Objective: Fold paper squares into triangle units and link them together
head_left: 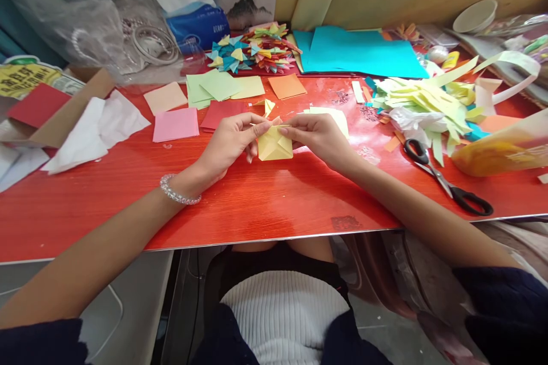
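A small yellow paper square [275,145] with crease lines is held just above the red table [240,205]. My left hand [233,142] pinches its upper left edge between thumb and fingers; a bracelet is on that wrist. My right hand [319,137] grips the upper right edge of the same paper. Behind my hands a small folded yellow piece [268,107] stands on the table. Pale yellow sheets [336,118] lie partly behind my right hand, and a dark red square [220,114] lies beyond my left hand.
Pink [175,125], green [209,85] and orange [287,86] squares lie at the back left. Folded pieces [257,51] are piled beside blue sheets [363,52]. Black-handled scissors [445,179], paper strips [423,102] and a bottle [505,145] are on the right; white tissue [98,125] is left.
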Demonstrator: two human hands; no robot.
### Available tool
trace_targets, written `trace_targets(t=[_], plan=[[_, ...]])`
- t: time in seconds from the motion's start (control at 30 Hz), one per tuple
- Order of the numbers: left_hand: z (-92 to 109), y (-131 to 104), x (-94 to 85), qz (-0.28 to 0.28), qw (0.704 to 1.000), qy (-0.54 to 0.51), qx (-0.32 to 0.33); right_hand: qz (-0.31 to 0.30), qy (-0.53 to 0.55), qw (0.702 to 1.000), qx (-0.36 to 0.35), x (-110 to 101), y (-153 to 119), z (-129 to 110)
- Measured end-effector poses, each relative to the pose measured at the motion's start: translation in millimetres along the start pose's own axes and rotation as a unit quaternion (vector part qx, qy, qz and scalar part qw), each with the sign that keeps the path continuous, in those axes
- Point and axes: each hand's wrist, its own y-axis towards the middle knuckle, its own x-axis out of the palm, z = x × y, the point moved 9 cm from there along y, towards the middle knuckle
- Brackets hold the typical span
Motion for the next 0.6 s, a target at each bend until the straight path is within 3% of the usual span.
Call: trace_targets(t=[0.33, 0.6], plan=[[-2, 1, -3.6, 0.016, 1.000, 0.020, 0.007, -0.023, 0.100, 0.987, 0.124, 4, 0, 21], [-15, 3, -2.0, -0.013, 0.998, 0.034, -0.046, -0.049, 0.118, 0.980, 0.150, 9, 0, 30]])
